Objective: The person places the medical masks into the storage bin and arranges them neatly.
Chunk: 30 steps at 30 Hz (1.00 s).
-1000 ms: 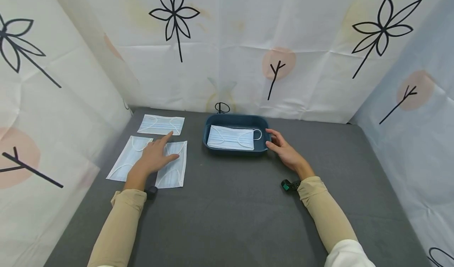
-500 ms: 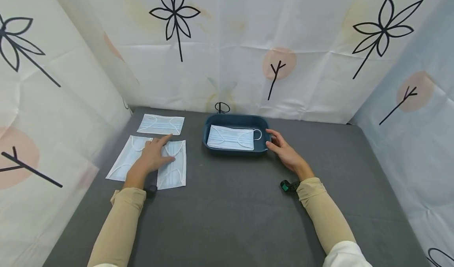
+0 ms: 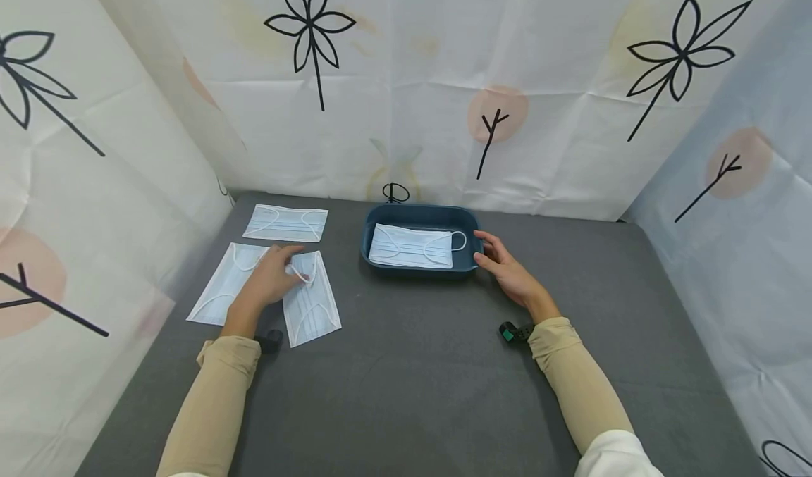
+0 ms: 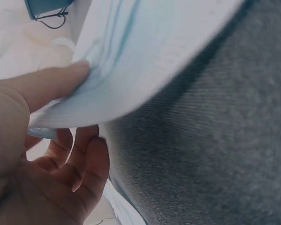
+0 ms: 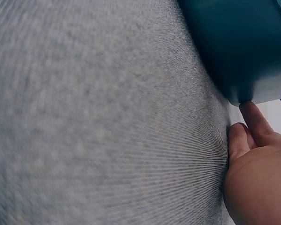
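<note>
Pinching one end of a face mask (image 3: 315,311) between thumb and fingers, the left hand (image 3: 271,280) seems to be at the pick-up step; the next move probably calls for carrying it to the blue tray (image 3: 419,272), where another mask (image 3: 406,248) lies. The right hand (image 3: 512,274) touches the tray's right end, thumb and fingers apart. The left hand hides part of the outer mask (image 3: 218,294). Whether the pinched mask is wholly off the bench (image 3: 412,385) is hard to tell.
</note>
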Each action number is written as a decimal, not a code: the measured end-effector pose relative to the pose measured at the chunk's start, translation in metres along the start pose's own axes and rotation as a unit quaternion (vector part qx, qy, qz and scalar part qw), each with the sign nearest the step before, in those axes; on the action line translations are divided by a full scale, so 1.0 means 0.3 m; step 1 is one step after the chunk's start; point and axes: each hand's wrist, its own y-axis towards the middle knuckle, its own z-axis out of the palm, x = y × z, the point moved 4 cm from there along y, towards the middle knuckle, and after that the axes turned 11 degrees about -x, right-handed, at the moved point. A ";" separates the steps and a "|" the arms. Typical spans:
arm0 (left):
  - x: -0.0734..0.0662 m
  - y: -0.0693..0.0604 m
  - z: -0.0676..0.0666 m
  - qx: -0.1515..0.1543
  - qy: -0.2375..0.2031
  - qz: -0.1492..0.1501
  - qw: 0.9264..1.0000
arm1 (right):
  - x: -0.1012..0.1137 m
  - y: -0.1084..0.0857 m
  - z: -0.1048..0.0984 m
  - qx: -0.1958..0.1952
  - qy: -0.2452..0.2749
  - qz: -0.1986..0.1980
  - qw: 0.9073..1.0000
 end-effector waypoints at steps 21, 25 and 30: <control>-0.015 -0.010 -0.122 0.000 -0.098 -0.063 0.993 | 0.006 -0.003 0.001 0.001 -0.005 -0.006 1.000; -0.018 -0.015 -0.147 0.001 -0.121 -0.069 0.990 | 0.003 -0.002 0.001 -0.001 -0.007 -0.006 1.000; -0.023 -0.016 -0.170 -0.003 -0.139 -0.076 0.987 | -0.001 0.001 0.000 -0.002 -0.003 -0.008 1.000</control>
